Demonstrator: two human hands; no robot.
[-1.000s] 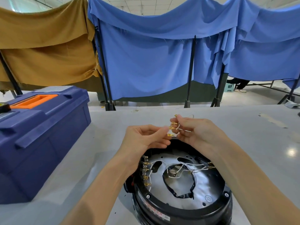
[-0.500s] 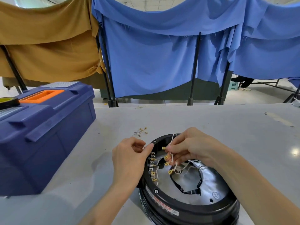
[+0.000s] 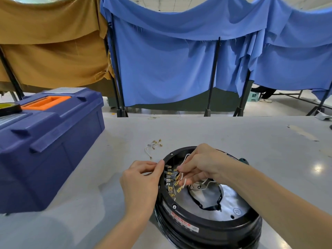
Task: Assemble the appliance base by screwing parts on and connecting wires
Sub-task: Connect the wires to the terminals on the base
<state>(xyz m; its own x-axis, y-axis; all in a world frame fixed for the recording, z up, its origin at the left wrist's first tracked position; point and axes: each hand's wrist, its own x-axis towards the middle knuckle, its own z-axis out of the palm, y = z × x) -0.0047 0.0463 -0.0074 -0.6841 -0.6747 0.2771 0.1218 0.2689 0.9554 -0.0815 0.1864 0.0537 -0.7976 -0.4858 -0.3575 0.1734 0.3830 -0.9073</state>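
Observation:
A round black appliance base (image 3: 206, 225) with a silver metal plate inside lies upside down on the grey table. Along its left inner rim runs a row of brass terminals (image 3: 169, 182). My right hand (image 3: 199, 166) reaches over the base and pinches a bundle of white wires with brass connectors (image 3: 180, 180) just beside that row. My left hand (image 3: 142, 178) grips the base's left rim, thumb on the top edge. A loose bunch of white wires with brass ends (image 3: 153, 146) lies on the table beyond the base.
A large blue toolbox (image 3: 45, 141) with an orange handle stands at the left, a roll of tape on its lid. A green-handled tool (image 3: 243, 161) peeks out behind my right wrist. Blue and tan cloth screens hang behind the table's far edge.
Both hands came down from above the table to the base. A bunch of wires was left on the table, and my right hand brought its wires down to the terminal row.

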